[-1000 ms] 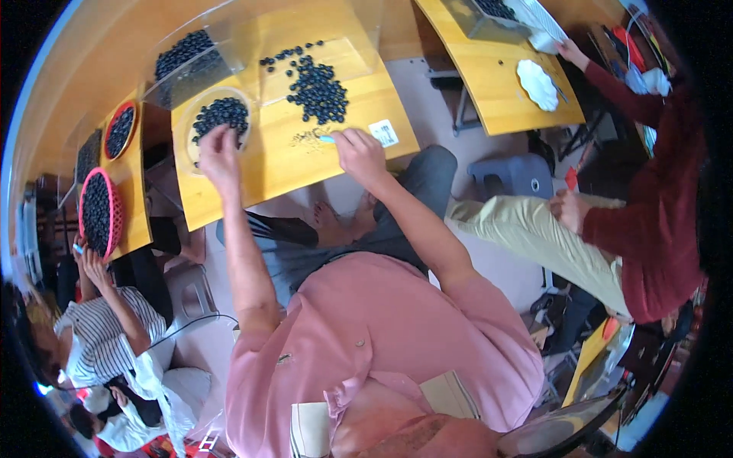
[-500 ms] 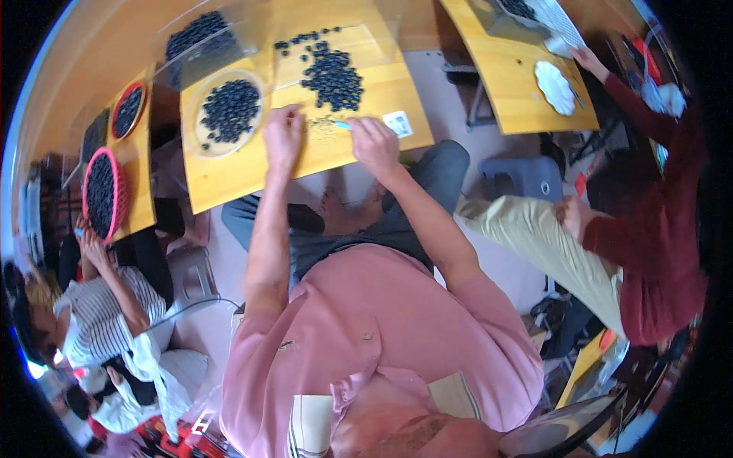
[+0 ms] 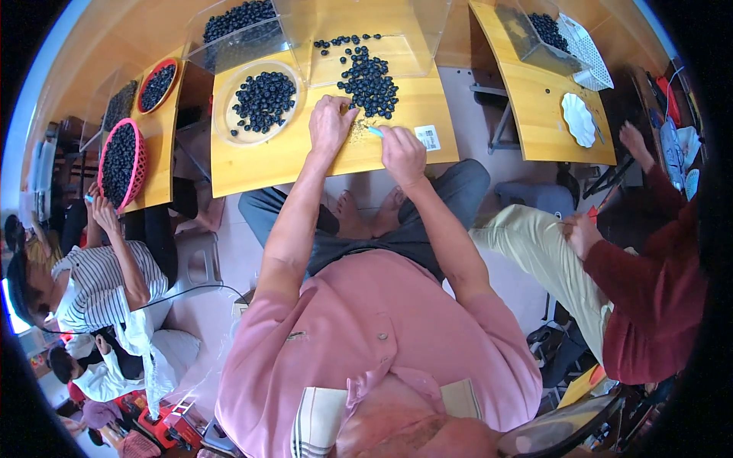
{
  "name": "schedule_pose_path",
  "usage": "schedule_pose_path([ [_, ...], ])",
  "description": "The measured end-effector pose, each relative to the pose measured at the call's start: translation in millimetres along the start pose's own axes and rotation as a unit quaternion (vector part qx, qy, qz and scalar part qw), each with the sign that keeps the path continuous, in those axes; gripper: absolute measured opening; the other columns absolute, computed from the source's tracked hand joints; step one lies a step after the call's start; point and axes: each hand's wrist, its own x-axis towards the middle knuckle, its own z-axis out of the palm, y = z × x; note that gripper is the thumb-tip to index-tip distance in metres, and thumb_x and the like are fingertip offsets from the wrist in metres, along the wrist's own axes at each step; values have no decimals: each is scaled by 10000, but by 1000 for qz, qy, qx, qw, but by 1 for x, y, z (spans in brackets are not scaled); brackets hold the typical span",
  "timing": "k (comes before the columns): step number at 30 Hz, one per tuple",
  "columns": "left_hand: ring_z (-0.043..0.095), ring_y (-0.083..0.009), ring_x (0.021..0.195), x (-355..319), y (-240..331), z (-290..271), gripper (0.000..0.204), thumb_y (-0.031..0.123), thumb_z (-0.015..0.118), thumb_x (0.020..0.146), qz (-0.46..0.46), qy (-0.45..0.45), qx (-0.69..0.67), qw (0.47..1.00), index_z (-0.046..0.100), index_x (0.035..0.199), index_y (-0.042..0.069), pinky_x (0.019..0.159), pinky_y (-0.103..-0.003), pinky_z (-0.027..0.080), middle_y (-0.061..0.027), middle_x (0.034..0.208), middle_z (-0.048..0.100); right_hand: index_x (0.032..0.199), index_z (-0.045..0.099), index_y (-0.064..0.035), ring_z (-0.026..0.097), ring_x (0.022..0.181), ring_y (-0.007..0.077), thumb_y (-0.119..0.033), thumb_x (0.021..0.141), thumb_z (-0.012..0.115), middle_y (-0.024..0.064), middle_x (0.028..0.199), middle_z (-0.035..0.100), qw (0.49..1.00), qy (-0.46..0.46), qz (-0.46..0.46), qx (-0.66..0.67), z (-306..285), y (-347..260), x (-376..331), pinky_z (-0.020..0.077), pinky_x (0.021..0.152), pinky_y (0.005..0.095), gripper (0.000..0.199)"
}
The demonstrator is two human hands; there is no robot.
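Observation:
My left hand (image 3: 331, 124) is at the near edge of a pile of small, dark, round berry-like pieces (image 3: 369, 91) on the yellow table (image 3: 305, 162). Its fingers are bent and drawn together; whatever lies between the tips is too small to make out. Just to the right, my right hand (image 3: 403, 156) is closed round a small tool with a light-blue handle (image 3: 374, 132), its tip pointing left toward my other hand. Brownish bits of debris (image 3: 357, 134) are scattered between the two hands. A white printed label (image 3: 427, 137) lies by my right hand.
A round, pale, shallow tray (image 3: 221, 114) of dark pieces stands left, with a clear bin (image 3: 243, 34) behind. Co-workers sit on both sides. A pink basket (image 3: 140, 164) is at the left table; a white scalloped dish (image 3: 578, 120) lies on the right one.
My left hand has moved right and away from me to the pile's edge. My right hand keeps its place by the label. The right-hand co-worker's arm has drawn back from their table.

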Motion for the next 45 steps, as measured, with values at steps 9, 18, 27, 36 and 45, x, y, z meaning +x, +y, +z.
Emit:
schedule_pose_path([
  [9, 668, -153, 791, -40, 0, -10, 171, 42, 809, 875, -104, 29, -251, 962, 812, 1045, 25, 748, -291, 557, -101, 1026, 728, 1064, 729, -76, 660, 802, 263, -62, 867, 725, 67, 862, 634, 1000, 2, 4, 19, 3, 5, -3, 549, 696, 408, 198],
  [18, 600, -119, 715, -59, 17, 4, 177, -18, 812, 849, -141, 59, -333, 930, 796, 1023, 11, 681, -263, 520, -58, 973, 673, 1059, 727, -93, 657, 796, 265, -58, 850, 730, 63, 835, 609, 1000, -17, 10, 0, 3, 2, -2, 544, 695, 417, 213],
  [27, 599, -108, 786, -64, 15, 1, 194, 8, 812, 886, -87, 41, -292, 951, 796, 1080, 14, 738, -249, 518, -45, 990, 670, 1074, 723, -97, 651, 761, 261, -58, 856, 729, 63, 818, 597, 1000, -22, 6, -10, 1, 1, -1, 534, 657, 410, 222],
  [36, 612, -107, 781, -65, 19, 1, 250, 37, 824, 887, -56, 39, -248, 966, 780, 1132, 10, 732, -261, 529, -64, 967, 677, 1070, 726, -108, 657, 765, 253, -64, 859, 723, 57, 824, 606, 1000, -15, 4, -9, 2, 2, -3, 536, 649, 405, 216],
  [45, 625, -83, 790, -66, 19, 5, 338, -35, 810, 867, -86, 23, -289, 953, 721, 1190, 5, 756, -246, 555, -20, 940, 691, 1103, 740, -104, 661, 770, 247, -53, 835, 733, 48, 837, 633, 998, -40, -39, -7, -1, 2, -1, 536, 652, 394, 273],
])
